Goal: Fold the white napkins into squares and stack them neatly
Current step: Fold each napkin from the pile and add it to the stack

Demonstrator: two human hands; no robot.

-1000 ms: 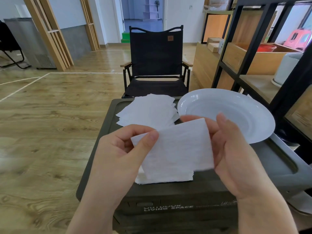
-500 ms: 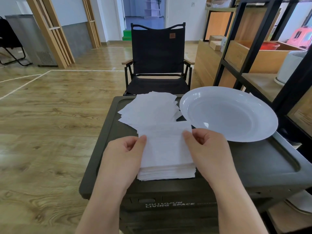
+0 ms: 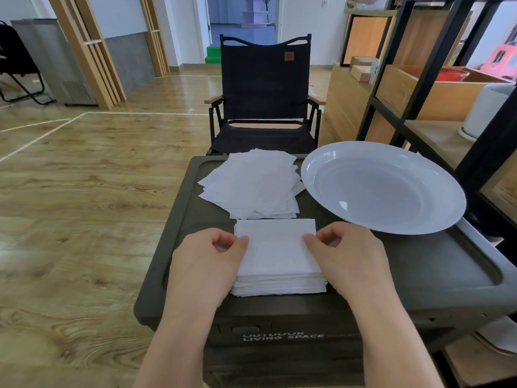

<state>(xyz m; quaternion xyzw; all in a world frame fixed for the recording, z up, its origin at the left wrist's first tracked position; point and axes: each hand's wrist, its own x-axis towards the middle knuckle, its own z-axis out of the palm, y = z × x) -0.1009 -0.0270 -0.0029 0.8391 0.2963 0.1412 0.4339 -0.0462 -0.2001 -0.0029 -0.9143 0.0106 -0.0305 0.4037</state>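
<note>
1. A second earlier the folded white paper napkin [image 3: 275, 242] was held up in the air between both hands; it now lay flat on top of the neat stack of folded white napkins [image 3: 279, 284] at the near edge of the dark olive plastic counter [image 3: 419, 264].
2. The left hand [image 3: 207, 261] had come down at the stack's nine o'clock side and pinched the napkin's left edge between thumb and curled fingers.
3. The right hand [image 3: 344, 253] did the same at three o'clock, pinching the right edge.
4. The loose pile of unfolded white napkins [image 3: 251, 186] sat at twelve o'clock, just behind the stack, with the round white plastic plate [image 3: 383, 189] at two o'clock.
5. I judged this napkin placed and being squared; many remained to fold.
</note>
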